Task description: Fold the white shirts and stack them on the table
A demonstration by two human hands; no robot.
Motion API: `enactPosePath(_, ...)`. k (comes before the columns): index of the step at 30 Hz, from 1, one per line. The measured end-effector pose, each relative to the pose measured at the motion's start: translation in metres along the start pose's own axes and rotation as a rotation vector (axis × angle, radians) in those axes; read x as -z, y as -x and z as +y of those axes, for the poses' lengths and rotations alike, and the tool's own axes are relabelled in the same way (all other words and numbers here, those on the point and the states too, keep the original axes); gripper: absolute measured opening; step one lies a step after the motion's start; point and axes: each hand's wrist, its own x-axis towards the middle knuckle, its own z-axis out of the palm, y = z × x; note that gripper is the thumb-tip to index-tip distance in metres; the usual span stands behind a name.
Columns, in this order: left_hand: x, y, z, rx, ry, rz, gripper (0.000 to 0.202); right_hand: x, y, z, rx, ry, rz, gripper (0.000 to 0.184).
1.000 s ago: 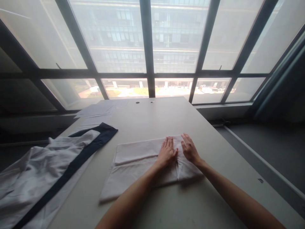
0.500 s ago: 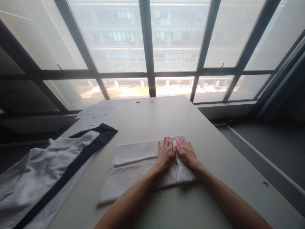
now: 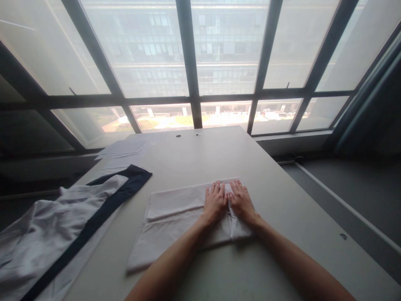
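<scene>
A folded white cloth [image 3: 171,221] lies flat on the pale table [image 3: 219,159] in front of me. My left hand [image 3: 214,202] rests palm down on the cloth's right part, fingers stretched out together. My right hand [image 3: 240,201] lies flat beside it, touching it, fingers out, near the cloth's right end. Neither hand holds anything. Both forearms reach in from the bottom edge.
A crumpled white garment with a dark blue band [image 3: 72,223] lies on the table's left side and hangs over its edge. Flat white sheets [image 3: 125,148] lie at the far left corner. Large windows [image 3: 194,62] stand behind the table; grey floor lies on the right.
My right hand has slid left across the cloth until it sits against my left hand. The view has shifted slightly; the cloth stays in place.
</scene>
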Motion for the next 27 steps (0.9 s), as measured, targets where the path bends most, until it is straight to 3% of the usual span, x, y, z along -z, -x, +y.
enactPosePath(4, -0.003, -0.0008, -0.0013, 0.009, 0.003, -0.008, 0.054, -0.0035, -0.0026, 0.0024, -0.02, 0.061, -0.115, 0.053)
enactPosePath(16, -0.0028, -0.0005, -0.0015, 0.013, 0.018, -0.011, 0.053, -0.0023, -0.0029, 0.0028, -0.023, 0.059, -0.102, 0.052)
enactPosePath(22, -0.0006, 0.0005, -0.0009, 0.012, 0.016, -0.005, 0.052, -0.0042, -0.003, 0.0062, -0.03, 0.021, -0.028, 0.057)
enactPosePath(27, 0.0004, 0.0007, -0.0009, 0.005, 0.008, -0.006, 0.052, -0.0081, -0.0035, 0.0086, -0.028, 0.046, -0.054, 0.055)
